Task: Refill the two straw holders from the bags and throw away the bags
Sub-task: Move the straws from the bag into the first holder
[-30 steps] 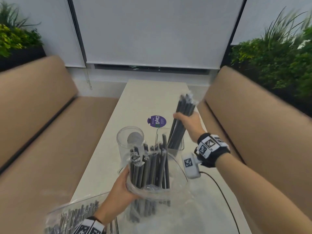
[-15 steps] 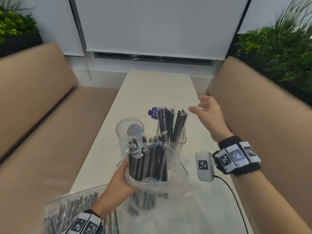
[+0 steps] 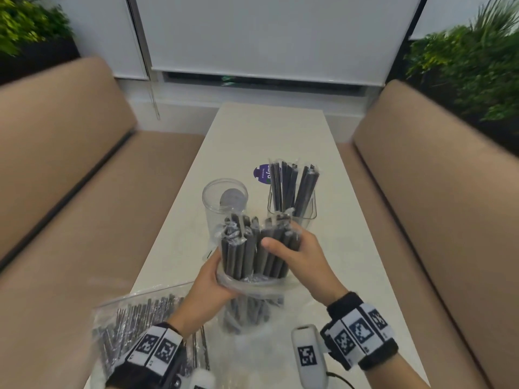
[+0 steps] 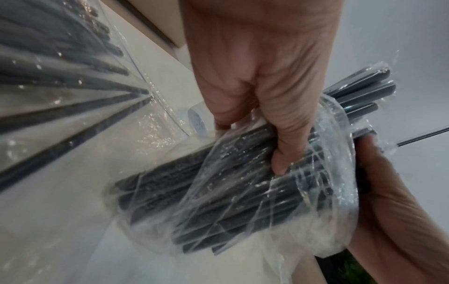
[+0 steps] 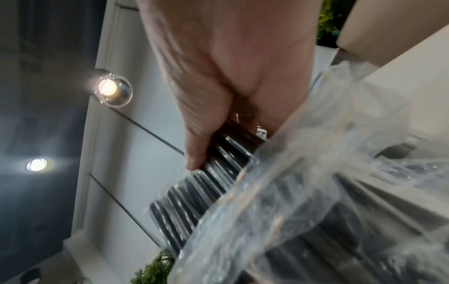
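Left hand [image 3: 209, 287] clamps crinkly clear plastic bag [image 3: 252, 287]; right hand [image 3: 297, 255] fingers curl round light, stiff, slippery wrapped dark straws [image 3: 247, 254] mid-length, just before round clear holder [image 3: 224, 203].

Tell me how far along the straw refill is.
Partly done. The square holder already has straws standing in it; the round holder looks empty. In hand: the left hand holds the open bag while the right hand grips a bunch of straws sticking out of it. Left: fill the round holder, empty the second bag and bin both.
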